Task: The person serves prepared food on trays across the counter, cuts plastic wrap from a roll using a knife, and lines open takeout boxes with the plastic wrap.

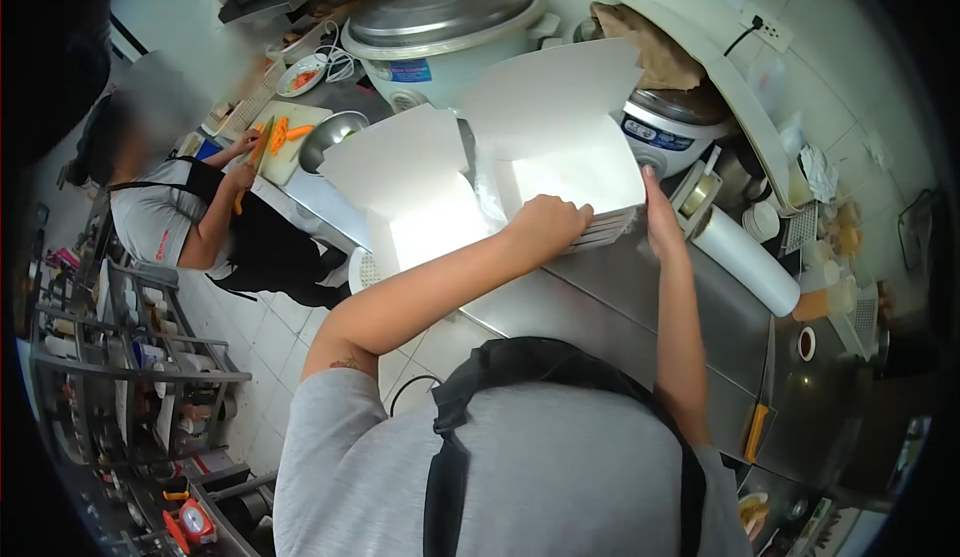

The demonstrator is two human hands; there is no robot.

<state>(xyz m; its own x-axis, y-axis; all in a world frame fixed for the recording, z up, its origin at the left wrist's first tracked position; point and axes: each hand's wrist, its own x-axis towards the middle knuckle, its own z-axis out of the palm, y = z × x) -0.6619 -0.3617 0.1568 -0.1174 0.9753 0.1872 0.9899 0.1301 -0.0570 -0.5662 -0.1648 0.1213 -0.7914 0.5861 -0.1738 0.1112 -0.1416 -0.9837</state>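
Two open white takeaway boxes stand side by side before me, the left box [430,222] and the right box [570,169], lids raised. My left hand [548,225] reaches across to the right box's near edge, fingers curled on its rim. Against that box's right side lies my right hand [662,219], fingers extended upward and apart from the left hand. Under the right box, stacked layers of white card show at the near side. The inside of the right box looks bare and white.
A large rice cooker [440,32] stands behind the boxes, a smaller cooker [665,127] right of it. A white film roll [745,260] and a yellow-handled knife [757,432] lie right. At left, a co-worker [190,202] cuts carrots on a board [290,152], near a metal bowl [335,137].
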